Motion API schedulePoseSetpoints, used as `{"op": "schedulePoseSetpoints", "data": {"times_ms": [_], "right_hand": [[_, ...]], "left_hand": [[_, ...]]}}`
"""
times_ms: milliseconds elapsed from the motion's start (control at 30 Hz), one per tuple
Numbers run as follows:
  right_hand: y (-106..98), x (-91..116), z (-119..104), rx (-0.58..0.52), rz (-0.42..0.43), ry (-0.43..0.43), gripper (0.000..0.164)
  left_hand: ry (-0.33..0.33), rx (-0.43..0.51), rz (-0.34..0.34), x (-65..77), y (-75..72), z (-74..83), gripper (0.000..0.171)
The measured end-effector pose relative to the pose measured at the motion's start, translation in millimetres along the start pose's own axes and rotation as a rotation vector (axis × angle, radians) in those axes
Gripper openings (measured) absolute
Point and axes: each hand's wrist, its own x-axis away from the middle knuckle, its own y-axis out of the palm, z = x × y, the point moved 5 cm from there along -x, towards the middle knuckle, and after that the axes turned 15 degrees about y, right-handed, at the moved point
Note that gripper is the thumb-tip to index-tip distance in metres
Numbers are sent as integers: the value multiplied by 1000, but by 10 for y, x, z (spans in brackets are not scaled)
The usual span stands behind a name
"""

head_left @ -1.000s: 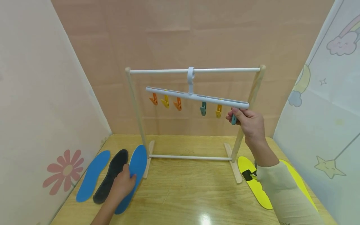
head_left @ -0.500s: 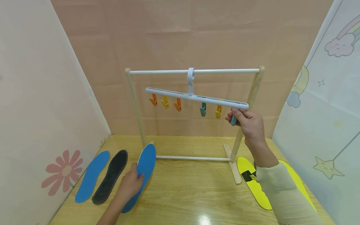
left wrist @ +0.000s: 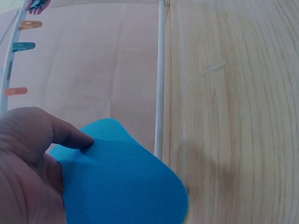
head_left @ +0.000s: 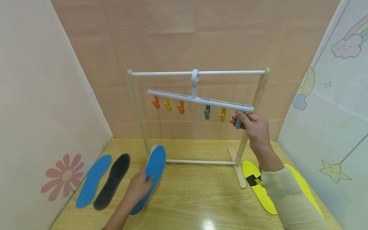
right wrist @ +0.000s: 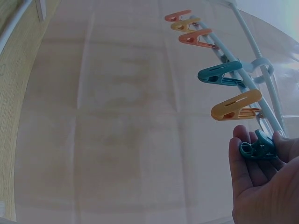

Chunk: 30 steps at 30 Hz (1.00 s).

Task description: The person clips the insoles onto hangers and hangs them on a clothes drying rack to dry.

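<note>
A blue insole (head_left: pixel 155 166) is pinched between the thumb and fingers of my left hand (head_left: pixel 140 186), tilted above the table at the left foot of the rack. In the left wrist view the thumb presses on the textured face of the insole (left wrist: pixel 121 177). My right hand (head_left: pixel 256 127) holds a teal clothespin (head_left: pixel 238 123) at the right end of a white clip hanger (head_left: pixel 172 95). The right wrist view has this clothespin (right wrist: pixel 258 148) between thumb and fingers. The hanger hooks over the rack's top bar and slopes down to the right.
Orange, yellow and teal clothespins (head_left: pixel 207 112) hang along the hanger. The wooden rack (head_left: pixel 261 86) stands on the table (head_left: pixel 195 198). A blue insole (head_left: pixel 93 182) and a black insole (head_left: pixel 112 182) lie at left, yellow insoles (head_left: pixel 263 195) at right, partly behind the right sleeve.
My left hand has lifted the blue insole away from beside the black one and carried it to the right. My right hand stays on the teal clothespin.
</note>
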Motion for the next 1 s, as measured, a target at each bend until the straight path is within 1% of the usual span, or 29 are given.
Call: {"op": "schedulePoseSetpoints", "data": {"times_ms": [100,200,467,600,800,1000], "right_hand": [[-4,2,3,3,2,-2,16],[-7,2,1,2,3,-7,16],[-6,1,9,-6,2,2,17],[-4,-1,17,-7,3,7,17],[0,-9,24,-20,-1,4,17],[-2,-18,36,-26,-6,5,16]], "left_hand": [[-13,18,-3,-31,37,23,46],[-16,56,-10,-67,83,70,49],[16,124,-16,-120,177,225,50],[38,135,-19,-150,214,293,49],[54,141,-19,-194,245,357,41],[59,155,-23,-232,260,414,43]]}}
